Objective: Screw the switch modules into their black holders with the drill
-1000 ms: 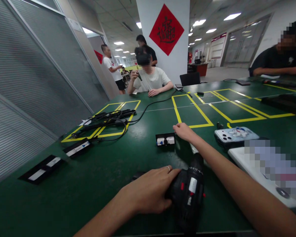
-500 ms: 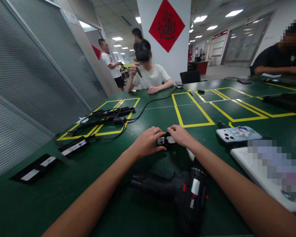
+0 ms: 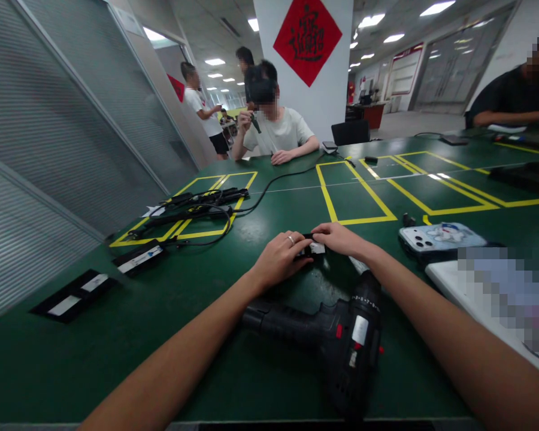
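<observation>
A small black tray-like piece with white parts in it lies at the middle of the green table, mostly covered by my fingers. My left hand, a ring on one finger, is closed around its left end with thumb and fingers. My right hand pinches at its far right edge; the fingertips press together there, and anything small between them is hidden. Nearer to me a black cordless drill lies on its side below my wrists, its chuck end partly behind my right forearm.
At left lie two black trays, one with white inserts, one with a white strip. Black cables cross yellow tape outlines. At right are a phone in a patterned case and a white device. Across sits a person.
My view has shifted slightly. My left hand has turned further over the black piece, covering more of it. My right hand stays at its far right edge.
</observation>
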Tool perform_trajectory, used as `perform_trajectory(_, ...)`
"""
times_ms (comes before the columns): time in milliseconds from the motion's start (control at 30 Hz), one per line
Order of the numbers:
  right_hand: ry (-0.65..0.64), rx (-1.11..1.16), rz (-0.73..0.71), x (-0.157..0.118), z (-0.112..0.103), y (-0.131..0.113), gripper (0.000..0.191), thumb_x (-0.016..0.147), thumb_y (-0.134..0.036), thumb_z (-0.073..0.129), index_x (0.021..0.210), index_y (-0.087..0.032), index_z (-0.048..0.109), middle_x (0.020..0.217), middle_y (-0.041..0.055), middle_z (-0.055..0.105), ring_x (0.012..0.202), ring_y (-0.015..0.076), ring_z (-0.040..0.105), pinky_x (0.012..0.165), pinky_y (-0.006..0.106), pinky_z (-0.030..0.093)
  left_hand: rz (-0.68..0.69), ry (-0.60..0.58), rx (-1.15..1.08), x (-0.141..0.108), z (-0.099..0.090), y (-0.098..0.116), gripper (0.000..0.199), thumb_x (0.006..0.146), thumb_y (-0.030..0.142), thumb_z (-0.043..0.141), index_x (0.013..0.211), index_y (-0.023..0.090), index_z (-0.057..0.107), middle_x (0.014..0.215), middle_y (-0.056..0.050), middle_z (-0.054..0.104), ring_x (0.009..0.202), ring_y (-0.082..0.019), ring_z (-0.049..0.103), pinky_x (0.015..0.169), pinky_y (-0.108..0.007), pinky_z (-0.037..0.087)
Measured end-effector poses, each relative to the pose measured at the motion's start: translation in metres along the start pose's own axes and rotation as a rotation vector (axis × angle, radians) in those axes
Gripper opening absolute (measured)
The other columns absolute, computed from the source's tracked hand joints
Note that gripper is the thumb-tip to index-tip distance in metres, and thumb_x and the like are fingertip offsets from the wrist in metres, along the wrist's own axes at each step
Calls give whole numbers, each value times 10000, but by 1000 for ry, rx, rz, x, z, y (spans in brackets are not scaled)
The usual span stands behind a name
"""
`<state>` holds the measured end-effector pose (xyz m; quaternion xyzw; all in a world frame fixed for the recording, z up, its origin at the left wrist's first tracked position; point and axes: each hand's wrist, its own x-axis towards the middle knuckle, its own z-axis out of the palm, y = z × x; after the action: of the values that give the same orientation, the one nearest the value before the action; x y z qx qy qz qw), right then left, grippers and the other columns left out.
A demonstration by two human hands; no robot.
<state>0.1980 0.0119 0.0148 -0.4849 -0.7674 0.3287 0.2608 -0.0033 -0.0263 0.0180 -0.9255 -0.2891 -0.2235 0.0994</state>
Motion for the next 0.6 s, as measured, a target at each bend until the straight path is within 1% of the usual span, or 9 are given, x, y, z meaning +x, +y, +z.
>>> perform_trajectory(200,4,-19,-32,0,3,1,218,889,-310,538,1016,-148,610,1015,51,641,873,184,624,768,384,513,0,16,36,-2,0,3,337,876,344,499,1152,153,522,1023,-113,594,935,-212,558,797,-369,462)
perform_trajectory(467,32,-72,-33,-1,5,-3,212,890,-311,536,1003,-150,615,1016,50,641,878,184,622,774,385,511,64,-36,131,-1,-5,2,357,899,342,448,1179,128,505,1026,-119,594,931,-221,547,806,-380,450)
perform_trajectory(600,36,-93,-38,-1,6,-4,208,892,-309,533,999,-151,616,1018,52,641,882,183,621,777,386,510,58,-44,151,0,-5,2,352,905,331,433,1179,123,507,1024,-123,597,923,-221,547,798,-377,449)
